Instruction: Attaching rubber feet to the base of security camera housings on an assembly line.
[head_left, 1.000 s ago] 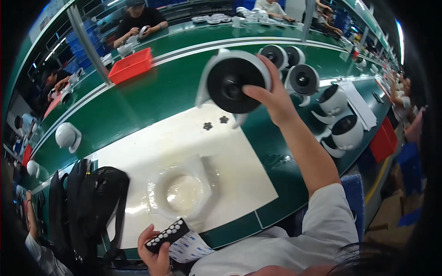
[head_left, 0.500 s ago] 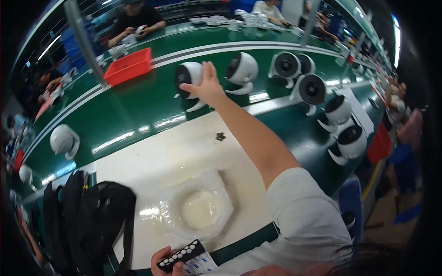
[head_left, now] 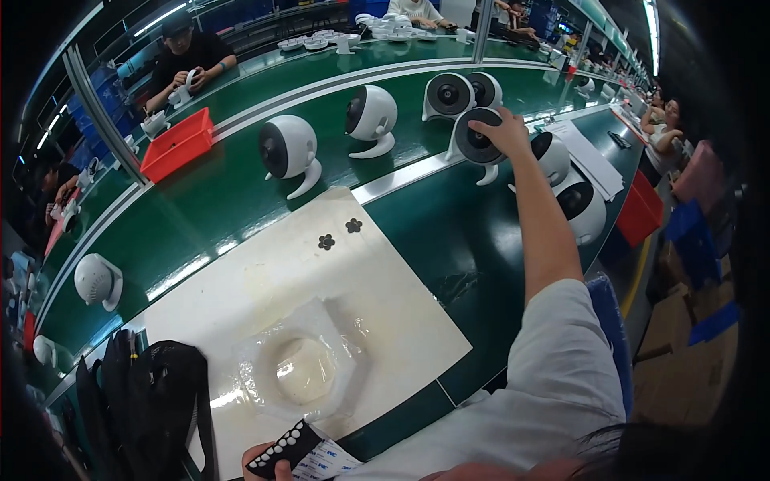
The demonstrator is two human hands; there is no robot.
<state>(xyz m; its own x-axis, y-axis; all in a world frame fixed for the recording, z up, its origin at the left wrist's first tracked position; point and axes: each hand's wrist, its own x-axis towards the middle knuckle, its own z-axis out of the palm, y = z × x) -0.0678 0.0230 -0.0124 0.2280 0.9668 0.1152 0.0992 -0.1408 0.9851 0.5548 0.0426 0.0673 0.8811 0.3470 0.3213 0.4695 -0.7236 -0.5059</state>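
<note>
On the right, my right hand [head_left: 507, 138] grips the edge of a white ball-shaped device [head_left: 472, 149] with a black round face, which stands on a curved foot; the thumb lies across its face. My left hand [head_left: 273, 467], at the lower edge, is closed around a black strip with white round pads [head_left: 282, 450] and a printed white backing sheet [head_left: 327, 462]. Two like devices, a nearer one [head_left: 301, 144] and a farther one [head_left: 381, 115], stand on the green surface to the left. Small dark flower-shaped pieces [head_left: 326, 242] lie on the white board [head_left: 409, 309].
A white padded ring holder [head_left: 341, 377] sits on the board. Left are a black bag [head_left: 164, 393] and a white device [head_left: 95, 280]. More devices [head_left: 585, 212] and papers [head_left: 585, 160] stand right. Beyond is a red tray [head_left: 178, 144]; a co-worker [head_left: 188, 60] sits across.
My right hand has left the white device on the left and moved right, onto another one. The view has shifted, and a second flower-shaped piece shows. My left hand still holds the strip.
</note>
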